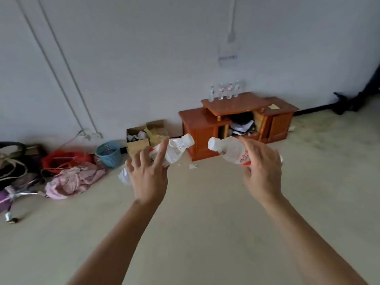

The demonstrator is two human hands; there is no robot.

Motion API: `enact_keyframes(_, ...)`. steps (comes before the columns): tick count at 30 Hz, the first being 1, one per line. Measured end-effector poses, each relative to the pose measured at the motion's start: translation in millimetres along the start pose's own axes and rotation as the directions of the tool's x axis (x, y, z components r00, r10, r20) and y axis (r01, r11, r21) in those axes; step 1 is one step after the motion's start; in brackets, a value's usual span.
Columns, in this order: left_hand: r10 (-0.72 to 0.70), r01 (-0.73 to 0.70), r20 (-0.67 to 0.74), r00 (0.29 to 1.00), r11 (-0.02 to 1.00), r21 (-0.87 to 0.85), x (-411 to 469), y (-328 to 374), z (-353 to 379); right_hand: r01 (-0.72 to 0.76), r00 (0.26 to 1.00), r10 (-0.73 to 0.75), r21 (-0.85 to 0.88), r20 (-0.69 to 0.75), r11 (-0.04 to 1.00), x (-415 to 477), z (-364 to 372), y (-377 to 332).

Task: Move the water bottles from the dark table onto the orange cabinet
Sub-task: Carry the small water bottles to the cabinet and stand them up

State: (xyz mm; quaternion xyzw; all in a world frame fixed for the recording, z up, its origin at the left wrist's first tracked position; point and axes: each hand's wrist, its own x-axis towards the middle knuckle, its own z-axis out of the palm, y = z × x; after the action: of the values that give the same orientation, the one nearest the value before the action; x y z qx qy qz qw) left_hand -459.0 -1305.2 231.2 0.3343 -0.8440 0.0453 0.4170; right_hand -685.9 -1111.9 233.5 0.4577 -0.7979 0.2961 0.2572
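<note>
My left hand (149, 175) grips a clear water bottle (176, 149) with a white cap and red label, tilted with its cap up and to the right. My right hand (262, 167) holds a second water bottle (228, 150), its white cap pointing left. Both bottles are held out over the floor, caps almost facing each other. Ahead, against the wall, stands the orange cabinet (205, 120). On its raised top shelf (236, 103), at the back left, stand several water bottles (225, 91) in a row. The dark table is out of view.
Open cardboard boxes (144, 134) and a blue basket (109, 154) sit left of the cabinet by the wall. Pink cloth (74, 182), a red bag (61, 160) and dark bags lie at far left. A dark object (349, 101) stands far right. Bare floor lies between me and the cabinet.
</note>
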Motion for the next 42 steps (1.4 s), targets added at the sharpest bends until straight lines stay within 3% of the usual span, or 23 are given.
enact_keyframes(4,0.147,-0.141,0.038,0.988,0.983,-0.118,59.1,59.0,91.3,-0.17,0.985,0.163,-0.13,-0.064,0.977,20.4,4.4,83.4)
enact_keyframes(9,0.214,-0.204,0.037,0.976,0.962,-0.18,122.6,118.3,203.8,-0.305,0.952,0.29,-0.19,-0.103,0.933,54.6,31.7,187.3)
enact_keyframes(16,0.243,-0.235,0.036,0.969,0.96,-0.151,246.4,177.9,315.8,-0.273,0.961,0.261,-0.17,-0.09,0.947,174.0,86.5,308.1)
enact_keyframes(21,0.169,-0.169,-0.011,0.986,0.975,-0.145,312.7,192.5,387.5,-0.214,0.977,0.207,-0.162,-0.058,0.963,260.2,128.0,365.6)
enact_keyframes(32,0.145,-0.1,0.166,0.975,0.962,-0.252,459.6,211.0,634.8,-0.164,0.982,0.182,-0.24,0.052,0.957,446.0,289.3,524.8)
enact_keyframes(42,0.178,-0.123,0.147,0.973,0.939,-0.32,646.7,274.1,818.4,-0.225,0.973,0.23,-0.263,-0.013,0.938,616.3,383.4,665.0)
